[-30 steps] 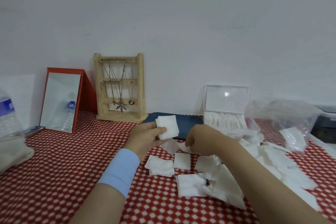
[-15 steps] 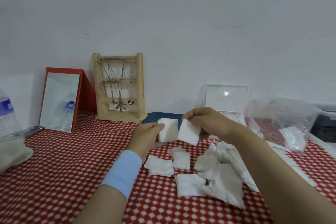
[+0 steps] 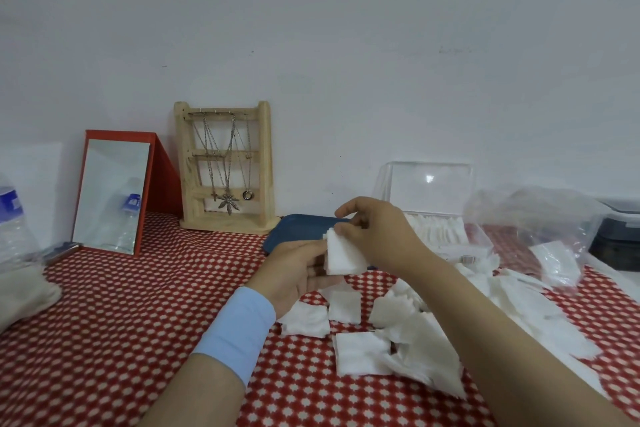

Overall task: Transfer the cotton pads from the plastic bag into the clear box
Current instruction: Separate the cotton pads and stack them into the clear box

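Left hand, right hand pinch pads edgewise.

Two hands, one clear box, one bag, many cotton pads

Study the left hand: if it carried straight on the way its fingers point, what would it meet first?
The left hand points right and holds a stack of cotton pads. Just past that, it would likely meet the right hand, which pinches the same stack, though depth is unclear.
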A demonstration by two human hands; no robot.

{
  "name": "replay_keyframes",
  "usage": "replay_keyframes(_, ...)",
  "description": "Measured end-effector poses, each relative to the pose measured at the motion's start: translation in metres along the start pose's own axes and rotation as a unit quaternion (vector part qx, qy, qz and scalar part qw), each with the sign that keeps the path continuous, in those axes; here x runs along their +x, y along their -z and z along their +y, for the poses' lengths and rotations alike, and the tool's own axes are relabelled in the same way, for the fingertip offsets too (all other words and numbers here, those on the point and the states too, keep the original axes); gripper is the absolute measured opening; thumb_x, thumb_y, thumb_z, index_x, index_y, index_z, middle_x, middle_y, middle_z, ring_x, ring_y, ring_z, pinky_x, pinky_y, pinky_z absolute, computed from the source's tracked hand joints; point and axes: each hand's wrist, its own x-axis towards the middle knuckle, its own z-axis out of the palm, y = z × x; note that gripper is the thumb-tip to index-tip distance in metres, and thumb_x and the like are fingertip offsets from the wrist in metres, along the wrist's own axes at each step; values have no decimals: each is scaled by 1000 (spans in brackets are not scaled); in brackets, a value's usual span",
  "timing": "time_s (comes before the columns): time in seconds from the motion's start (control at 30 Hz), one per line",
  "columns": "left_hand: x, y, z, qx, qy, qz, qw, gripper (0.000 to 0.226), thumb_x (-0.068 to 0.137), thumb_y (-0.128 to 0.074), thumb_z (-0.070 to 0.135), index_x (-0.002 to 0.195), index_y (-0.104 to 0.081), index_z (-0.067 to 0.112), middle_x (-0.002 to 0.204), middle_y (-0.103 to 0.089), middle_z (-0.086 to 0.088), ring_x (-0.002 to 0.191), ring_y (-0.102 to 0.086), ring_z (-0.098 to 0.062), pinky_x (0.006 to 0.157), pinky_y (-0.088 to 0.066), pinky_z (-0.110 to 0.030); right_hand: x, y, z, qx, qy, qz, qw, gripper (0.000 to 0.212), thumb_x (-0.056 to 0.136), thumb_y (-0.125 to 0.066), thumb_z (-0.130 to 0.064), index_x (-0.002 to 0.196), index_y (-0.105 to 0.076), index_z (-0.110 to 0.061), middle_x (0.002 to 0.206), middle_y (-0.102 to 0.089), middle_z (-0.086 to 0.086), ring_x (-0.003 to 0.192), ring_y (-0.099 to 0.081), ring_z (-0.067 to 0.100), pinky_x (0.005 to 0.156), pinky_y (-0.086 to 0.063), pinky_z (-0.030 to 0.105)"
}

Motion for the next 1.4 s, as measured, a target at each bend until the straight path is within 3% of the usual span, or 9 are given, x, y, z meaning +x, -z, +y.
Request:
replay_keyframes(0.2, -2, -3, 4, -60, 7, -8, 998, 34, 100, -61, 29, 121, -67, 2, 110, -76, -18, 104, -74, -29, 85, -63, -38, -1, -2, -2, -56, 23, 23, 998, 10, 96, -63, -21, 103, -69, -24, 78, -60, -18, 72, -57, -4, 61, -41, 3)
replay_keyframes(0.37, -3, 3, 4, 31, -16, -25, 999, 29, 96, -63, 5, 124, -67, -2, 113, -76, -15, 107, -73, -25, 84, -62, -31, -2, 1, -6, -60, 0, -18, 998, 31, 95, -62, -44, 122, -63, -29, 107, -63, -16, 97, -58, 2, 87, -48, 23)
replay_keyframes(0.43, -2, 7, 5, 21, -14, -29, 999, 27, 96, -61, 2, 123, -66, -1, 114, -75, -16, 107, -73, -27, 81, -63, -30, -2, 2, -4, -17, -33, -57, 998, 45, 89, -69, -46, 130, -57, -31, 114, -62, -11, 98, -58, 3, 82, -47, 20)
replay_keyframes(0.6, 3, 20, 5, 29, -23, 67, 997, 30, 94, -64, -3, 123, -66, 0, 116, -73, -17, 104, -72, -29, 72, -63, -29, -1, -1, 3, -80, -53, -17, 995, 30, 94, -66, -41, 120, -61, -29, 105, -64, -12, 93, -60, 6, 85, -49, 25)
replay_keyframes(0.7, 8, 29, 4, 7, -57, 147, 987, 22, 92, -64, -6, 110, -70, 5, 113, -72, -14, 105, -70, -28, 69, -62, -28, -3, -5, 8, -216, -95, -115, 965, 25, 92, -67, -39, 101, -73, -17, 101, -72, -2, 91, -67, 16, 82, -55, 30)
replay_keyframes(0.83, 10, 30, 3, 33, -74, 181, 980, 18, 91, -64, -6, 100, -72, 8, 107, -72, -12, 102, -71, -28, 77, -61, -33, -10, -21, 10, -309, -164, -224, 909, 45, 76, -76, -61, 84, -66, -17, 81, -68, -2, 78, -66, 16, 78, -56, 31)
replay_keyframes(1.07, 11, 27, 0, 28, -65, 172, 983, 16, 93, -64, -2, 101, -70, 10, 113, -71, -14, 106, -69, -31, 78, -61, -36, -11, -17, 9, -158, -154, -252, 942, 22, 80, -83, -31, 98, -75, -22, 100, -69, -4, 93, -65, 18, 82, -54, 30)
replay_keyframes(1.27, 10, 27, 2, -57, -53, 212, 974, 8, 95, -64, 6, 90, -67, 11, 115, -68, -19, 110, -66, -33, 72, -60, -35, -5, 4, 8, 1, -150, -146, 978, 11, 85, -80, -23, 83, -70, -19, 81, -72, -3, 68, -66, 9, 63, -49, 20)
replay_keyframes(1.4, 7, 22, 1, -110, -40, 179, 977, 11, 95, -67, 10, 106, -68, 9, 113, -72, -16, 104, -70, -29, 68, -60, -31, -2, 17, -4, 226, -158, -103, 956, 18, 84, -81, -21, 91, -71, -7, 73, -71, 0, 55, -62, 12, 50, -36, 25)
